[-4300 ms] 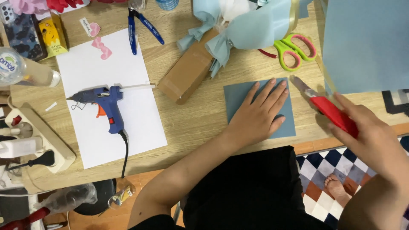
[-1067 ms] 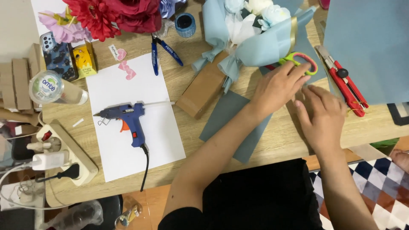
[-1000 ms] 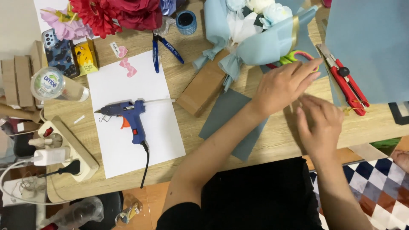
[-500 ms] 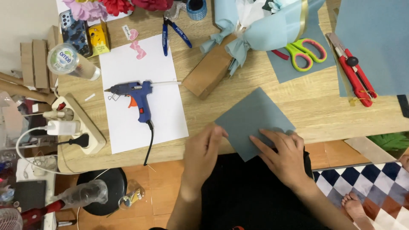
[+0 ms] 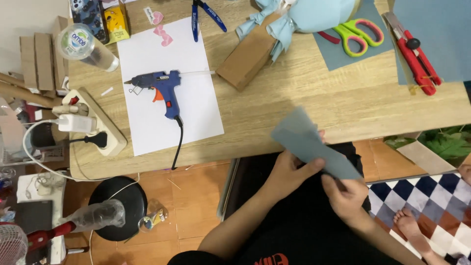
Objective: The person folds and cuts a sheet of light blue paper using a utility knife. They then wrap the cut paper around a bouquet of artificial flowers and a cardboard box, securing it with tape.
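Note:
Both my hands hold a folded piece of grey-blue paper (image 5: 314,145) over my lap, just off the near edge of the wooden table (image 5: 304,103). My left hand (image 5: 289,172) grips its lower left side with the thumb on top. Fingers of my right hand (image 5: 346,194) pinch its lower right end. The paper slants from upper left to lower right.
On the table lie a blue glue gun (image 5: 159,88) on a white sheet (image 5: 167,83), a cardboard block (image 5: 248,59), green scissors (image 5: 355,34), a red utility knife (image 5: 414,54), blue pliers (image 5: 201,14) and a power strip (image 5: 93,120). A plastic bottle (image 5: 86,44) rests at the left.
The grey-blue sheet has come off the table and been folded narrower; both hands have drawn back with it over my lap.

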